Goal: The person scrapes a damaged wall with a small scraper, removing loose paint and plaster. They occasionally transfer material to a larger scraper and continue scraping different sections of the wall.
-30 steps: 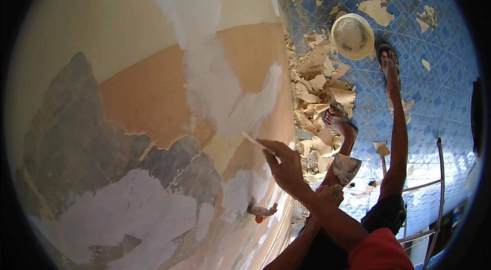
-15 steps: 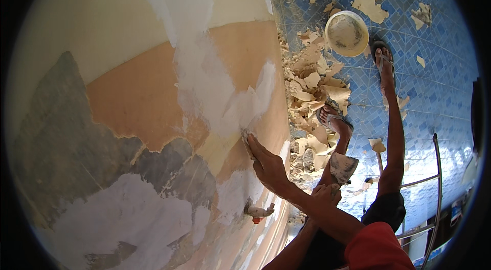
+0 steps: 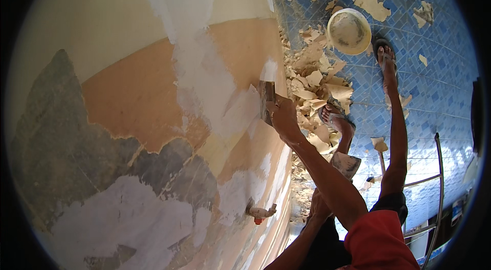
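Observation:
My right hand (image 3: pixel 284 116) is closed on a broad flat scraper (image 3: pixel 266 102), its blade against the wall (image 3: pixel 240 50). Around it the wall carries pale wet-looking putty (image 3: pixel 204 81) over peach and cream paint. Lower down, my left hand (image 3: pixel 321 204) grips a putty knife (image 3: pixel 346 164) by its handle, the wide smeared blade pointing away from me. My right forearm crosses in front of part of that hand and knife.
A tap (image 3: pixel 261 212) sticks out of the wall. Paint flakes (image 3: pixel 312 86) heap along its foot. On the blue tiled floor (image 3: pixel 434 65) stand a round bucket (image 3: pixel 349 31) with putty residue and a metal-tube frame (image 3: pixel 439 183). My sandalled feet are beside the flakes.
My right hand has swept the scraper up and to the right along the wall, and the blade now shows broadside. My left hand stays low with the putty knife, more covered by my right forearm.

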Demonstrator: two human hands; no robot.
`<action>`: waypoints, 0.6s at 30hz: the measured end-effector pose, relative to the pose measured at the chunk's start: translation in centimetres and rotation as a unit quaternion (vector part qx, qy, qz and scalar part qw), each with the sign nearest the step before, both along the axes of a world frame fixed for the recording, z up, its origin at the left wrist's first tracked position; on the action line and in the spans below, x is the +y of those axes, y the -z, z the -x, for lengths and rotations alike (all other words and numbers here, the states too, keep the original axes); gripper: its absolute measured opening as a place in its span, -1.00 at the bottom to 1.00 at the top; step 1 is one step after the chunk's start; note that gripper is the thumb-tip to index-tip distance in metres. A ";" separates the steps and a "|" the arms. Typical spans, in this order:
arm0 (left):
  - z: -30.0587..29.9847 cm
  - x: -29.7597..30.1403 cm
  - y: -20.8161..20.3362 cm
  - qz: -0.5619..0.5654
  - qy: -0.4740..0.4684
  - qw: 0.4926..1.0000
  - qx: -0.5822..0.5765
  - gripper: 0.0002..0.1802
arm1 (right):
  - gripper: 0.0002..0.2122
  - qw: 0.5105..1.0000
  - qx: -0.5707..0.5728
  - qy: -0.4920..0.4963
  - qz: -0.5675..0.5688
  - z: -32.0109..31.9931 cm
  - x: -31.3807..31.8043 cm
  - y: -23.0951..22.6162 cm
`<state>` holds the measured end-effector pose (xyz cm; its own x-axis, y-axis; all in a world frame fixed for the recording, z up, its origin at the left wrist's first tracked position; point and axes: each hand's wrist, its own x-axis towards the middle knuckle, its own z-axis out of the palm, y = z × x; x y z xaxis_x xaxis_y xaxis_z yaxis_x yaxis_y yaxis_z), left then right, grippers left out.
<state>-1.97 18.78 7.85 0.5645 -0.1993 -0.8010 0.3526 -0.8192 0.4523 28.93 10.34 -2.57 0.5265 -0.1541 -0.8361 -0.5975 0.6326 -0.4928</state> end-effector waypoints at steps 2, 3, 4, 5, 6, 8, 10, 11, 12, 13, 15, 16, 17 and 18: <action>1.1 0.7 0.8 -0.004 0.002 1.000 0.029 -0.54 | -0.85 0.998 -0.036 -0.030 0.051 -0.1 -0.5 -2.5; 1.5 0.8 1.2 -0.005 0.007 0.999 0.035 -0.48 | -0.83 0.996 -0.046 -0.048 0.066 0.2 -0.6 -3.8; 1.7 0.8 1.5 -0.012 0.014 0.999 0.038 -0.55 | -0.80 0.991 -0.085 -0.048 0.094 0.7 -0.5 -5.2; 1.8 0.7 1.7 -0.024 0.020 0.999 0.044 -0.62 | -0.75 0.989 -0.088 -0.064 0.104 1.0 -0.3 -6.3; 1.6 0.5 1.8 -0.042 0.037 0.996 0.074 -0.66 | -0.68 0.982 -0.121 -0.062 0.129 1.6 -0.1 -7.4; 0.7 -0.1 1.7 -0.020 0.093 0.995 -0.002 -0.73 | -0.58 0.966 -0.179 -0.070 0.171 3.0 0.3 -9.1; -0.3 -0.6 1.4 -0.008 0.118 0.992 -0.032 -0.74 | -0.53 0.947 -0.233 -0.091 0.203 4.8 0.2 -10.1; -0.7 -0.8 1.2 -0.003 0.109 0.993 -0.034 -0.73 | -0.57 0.952 -0.238 -0.092 0.167 5.6 -0.1 -10.2; -1.0 -0.8 1.1 0.009 0.098 0.994 -0.053 -0.73 | -0.59 0.959 -0.210 -0.096 0.164 6.1 -0.5 -9.7; -1.1 -0.8 1.0 0.008 0.087 0.996 -0.028 -0.71 | -0.61 0.967 -0.179 -0.102 0.152 6.4 -0.9 -8.9; -1.0 -0.5 0.9 0.013 0.060 0.998 0.004 -0.68 | -0.67 0.986 -0.055 -0.101 0.123 5.9 -1.1 -6.9; -0.9 -0.4 0.9 0.021 0.042 0.999 0.003 -0.68 | -0.65 0.986 -0.047 -0.047 0.156 4.9 -1.0 -5.3; -0.8 -0.4 0.9 0.017 0.035 0.999 0.007 -0.68 | -0.62 0.981 -0.047 -0.047 0.181 4.0 -1.0 -3.7; -0.7 -0.5 0.8 0.010 0.035 0.999 0.003 -0.68 | -0.59 0.980 -0.028 -0.061 0.185 3.2 -0.6 -2.6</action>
